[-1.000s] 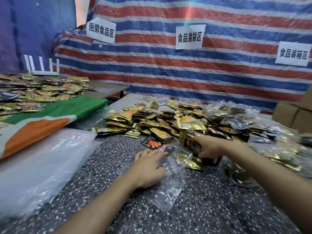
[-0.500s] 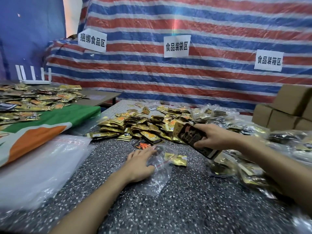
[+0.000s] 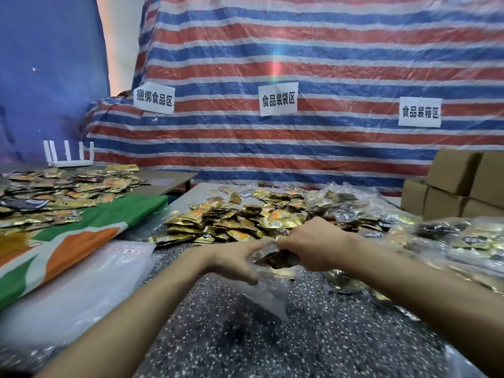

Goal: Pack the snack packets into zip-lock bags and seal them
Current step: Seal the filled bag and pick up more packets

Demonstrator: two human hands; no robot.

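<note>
A clear zip-lock bag [image 3: 268, 291] hangs above the speckled table [image 3: 272, 336], its mouth up between my hands. My left hand [image 3: 234, 259] grips the bag's mouth edge. My right hand [image 3: 316, 245] grips a stack of dark snack packets [image 3: 281, 260] whose lower end sits at or inside the bag's mouth. A big heap of gold loose snack packets [image 3: 240, 222] lies just beyond my hands.
Filled bags of packets [image 3: 461, 241] pile up on the right. A stack of empty clear bags [image 3: 79, 282] lies at the left beside a green-orange cloth [image 3: 81, 233] with more packets. Cardboard boxes [image 3: 458, 186] stand at the far right.
My right hand brought the dark packets from over the heap down to the bag's mouth. My left hand lifted the bag off the table and now holds its mouth. The camera tilted up.
</note>
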